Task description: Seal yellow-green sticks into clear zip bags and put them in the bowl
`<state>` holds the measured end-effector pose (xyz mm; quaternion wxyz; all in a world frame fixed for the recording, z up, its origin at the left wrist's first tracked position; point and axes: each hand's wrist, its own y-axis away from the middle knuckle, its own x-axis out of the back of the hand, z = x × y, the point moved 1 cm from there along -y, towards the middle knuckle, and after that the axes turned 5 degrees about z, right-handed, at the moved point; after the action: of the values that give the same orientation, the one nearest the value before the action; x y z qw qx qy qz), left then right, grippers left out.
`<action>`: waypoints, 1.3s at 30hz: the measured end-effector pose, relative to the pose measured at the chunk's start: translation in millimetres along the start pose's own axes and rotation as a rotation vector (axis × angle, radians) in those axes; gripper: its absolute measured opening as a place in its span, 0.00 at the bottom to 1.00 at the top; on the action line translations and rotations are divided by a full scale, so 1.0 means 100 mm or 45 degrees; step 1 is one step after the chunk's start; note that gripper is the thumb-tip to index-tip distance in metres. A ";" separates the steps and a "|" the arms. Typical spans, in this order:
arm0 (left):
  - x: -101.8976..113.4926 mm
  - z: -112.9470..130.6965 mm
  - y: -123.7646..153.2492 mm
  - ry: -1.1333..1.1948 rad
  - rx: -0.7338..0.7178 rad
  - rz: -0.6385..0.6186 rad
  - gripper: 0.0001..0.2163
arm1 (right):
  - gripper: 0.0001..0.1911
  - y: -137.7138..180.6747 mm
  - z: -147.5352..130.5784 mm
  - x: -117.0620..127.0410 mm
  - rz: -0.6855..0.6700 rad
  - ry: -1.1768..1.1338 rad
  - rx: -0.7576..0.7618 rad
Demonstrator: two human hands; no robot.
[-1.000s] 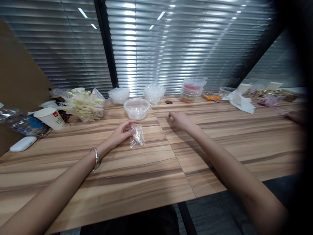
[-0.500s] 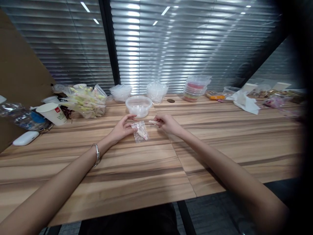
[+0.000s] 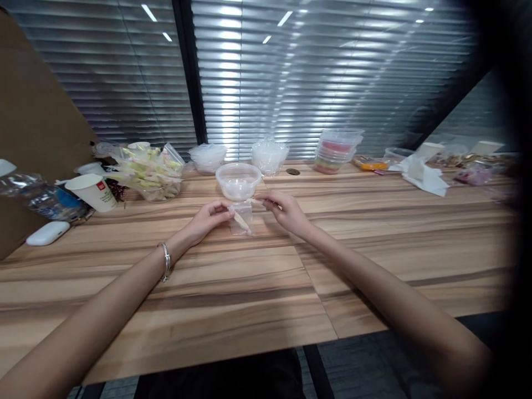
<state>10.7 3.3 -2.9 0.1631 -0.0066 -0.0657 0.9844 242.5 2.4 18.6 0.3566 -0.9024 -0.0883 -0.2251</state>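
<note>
A small clear plastic bag (image 3: 241,217) with a few pale sticks inside is held upright over the wooden table (image 3: 233,288). My left hand (image 3: 208,219) pinches its left top corner. My right hand (image 3: 285,210) pinches the right top corner, and a thin pale stick pokes out between its fingers at the bag's mouth. A round clear plastic bowl (image 3: 238,180) stands just behind the bag.
At the left stand a paper cup (image 3: 92,192), a bag of wrapped sticks (image 3: 147,169), a crumpled water bottle (image 3: 37,198) and a white case (image 3: 45,233). Stacks of clear lids (image 3: 208,157), cups (image 3: 269,155) and containers (image 3: 336,149) line the back. White tissue (image 3: 421,174) lies at the right.
My right hand came in from the right with a thin stick and now grips the bag's mouth. My left hand lifted the bag slightly toward the bowl.
</note>
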 end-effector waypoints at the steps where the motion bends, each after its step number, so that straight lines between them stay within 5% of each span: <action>1: 0.00 0.01 0.00 0.024 0.000 -0.002 0.12 | 0.15 0.00 -0.01 0.00 0.013 0.007 -0.009; 8: 0.02 0.01 0.01 0.145 0.024 0.011 0.16 | 0.12 0.01 -0.12 -0.01 0.093 -0.011 0.007; 19: -0.04 0.06 0.05 -0.009 0.041 -0.022 0.20 | 0.09 0.00 -0.14 -0.03 -0.016 0.016 0.184; 28: -0.02 0.02 0.04 -0.113 -0.007 -0.042 0.19 | 0.07 0.09 -0.06 -0.23 -0.110 -0.182 -0.094; 39: 0.01 0.05 0.04 0.177 0.068 -0.024 0.25 | 0.11 0.11 0.22 -0.29 0.055 -0.425 -0.338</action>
<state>8.5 -0.4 2.1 0.1767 -0.0699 -0.0281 0.9814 227.8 9.5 -16.2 0.2199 -0.9679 -0.0965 -0.0746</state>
